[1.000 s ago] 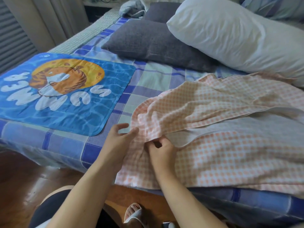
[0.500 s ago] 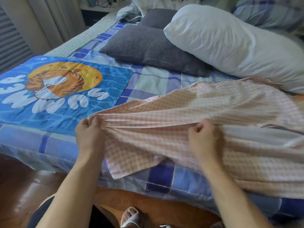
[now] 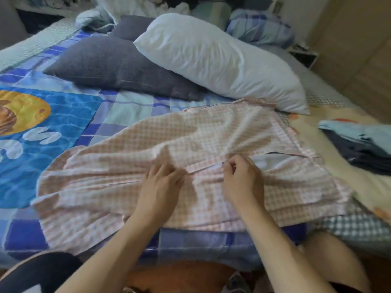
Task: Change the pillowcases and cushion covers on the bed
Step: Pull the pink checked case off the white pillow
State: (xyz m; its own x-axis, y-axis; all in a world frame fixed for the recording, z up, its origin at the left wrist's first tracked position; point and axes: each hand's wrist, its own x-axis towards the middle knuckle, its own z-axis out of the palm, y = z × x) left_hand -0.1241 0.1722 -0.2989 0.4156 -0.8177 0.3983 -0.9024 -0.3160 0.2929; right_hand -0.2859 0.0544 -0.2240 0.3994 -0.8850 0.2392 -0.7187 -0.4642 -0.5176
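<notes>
Both my hands had come in from the wide hold of half a second before, when they stretched the cloth between them, and now sat close together over the middle of the pink checked pillowcase (image 3: 190,144). My left hand (image 3: 160,182) lay on the fabric with its fingers curled, gathering cloth at a folded edge, though blur kept me from seeing exactly how much it held. My right hand (image 3: 241,178) pinched the hem of the case's opening between thumb and fingers, just beside a gap that showed pale lining. The pillowcase lay spread and wrinkled across the near side of the blue plaid bedsheet (image 3: 131,106), one edge draping over the bed's front. Beyond it the bare white pillow (image 3: 222,60) leaned against a grey cushion (image 3: 118,64). A blue printed mat (image 3: 69,123) lay to my left, folded dark and light-blue clothes (image 3: 364,144) to my right.
</notes>
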